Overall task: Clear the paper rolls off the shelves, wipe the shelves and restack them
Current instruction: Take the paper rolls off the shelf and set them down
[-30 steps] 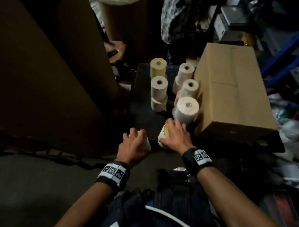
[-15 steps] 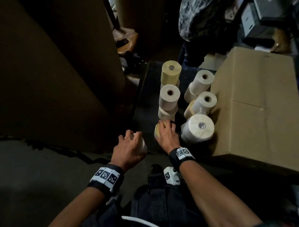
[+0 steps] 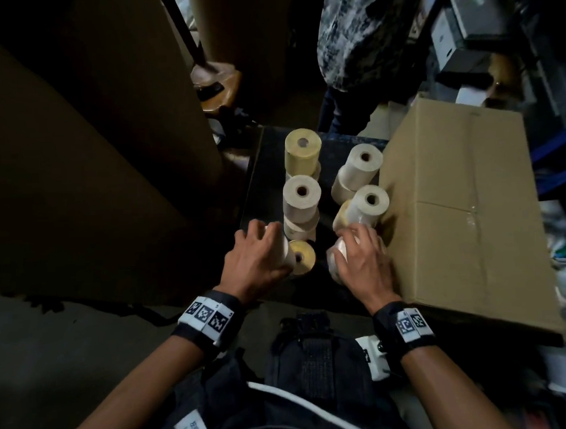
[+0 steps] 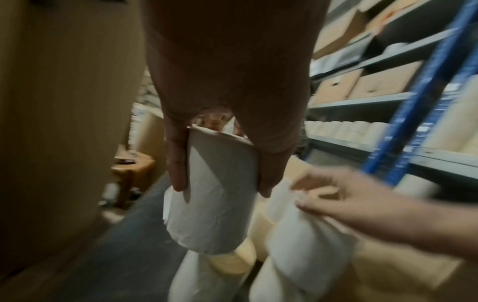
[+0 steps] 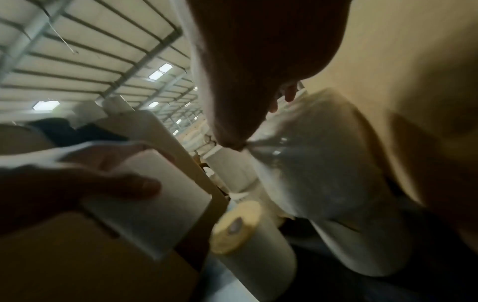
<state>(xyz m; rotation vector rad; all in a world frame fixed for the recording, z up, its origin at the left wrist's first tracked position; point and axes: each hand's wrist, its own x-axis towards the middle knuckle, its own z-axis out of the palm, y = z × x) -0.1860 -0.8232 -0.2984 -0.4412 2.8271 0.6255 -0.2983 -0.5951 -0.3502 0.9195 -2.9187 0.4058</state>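
Head view: your left hand (image 3: 257,257) grips a white roll (image 3: 285,253) over the dark bench (image 3: 261,183); your right hand (image 3: 363,259) has left the yellow roll (image 3: 301,257) and now clasps a wrapped roll (image 3: 337,254) beside the cardboard box (image 3: 469,206).

Left wrist view: fingers (image 4: 175,163) curl round the white roll (image 4: 214,194).

Right wrist view: your thumb (image 5: 227,122) presses the wrapped roll (image 5: 323,163).

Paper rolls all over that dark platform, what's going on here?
A person is handling paper rolls with both hands. The left hand grips a white roll around its side, beside a yellow roll lying on the dark platform. The right hand holds a plastic-wrapped roll next to the cardboard box. Other rolls stand stacked in two rows behind them.
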